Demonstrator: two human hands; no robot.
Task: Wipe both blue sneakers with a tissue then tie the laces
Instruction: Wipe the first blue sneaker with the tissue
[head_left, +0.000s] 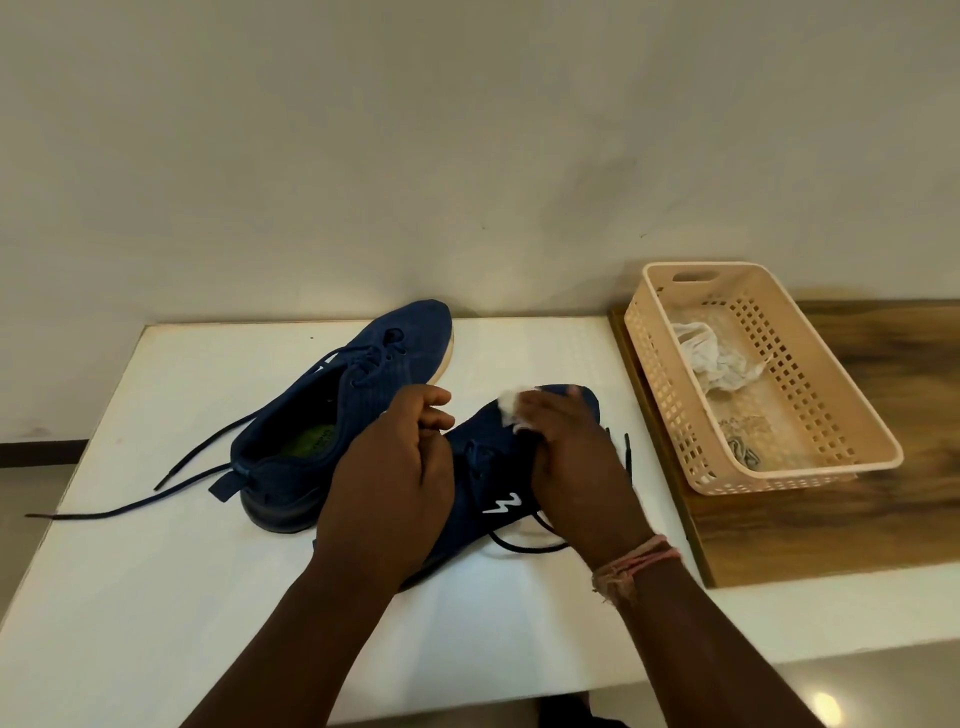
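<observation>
The right hand (563, 441) is pressing a tissue (511, 410) on the near sneaker (498, 483), whose toe is pointing toward the surface's far right corner; the left hand (395, 478) is gripping its heel end.

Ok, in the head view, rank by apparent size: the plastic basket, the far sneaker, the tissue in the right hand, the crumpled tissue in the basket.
1. plastic basket
2. far sneaker, a little smaller than the basket
3. crumpled tissue in the basket
4. tissue under the right hand, mostly hidden, so its rank is unsure
</observation>
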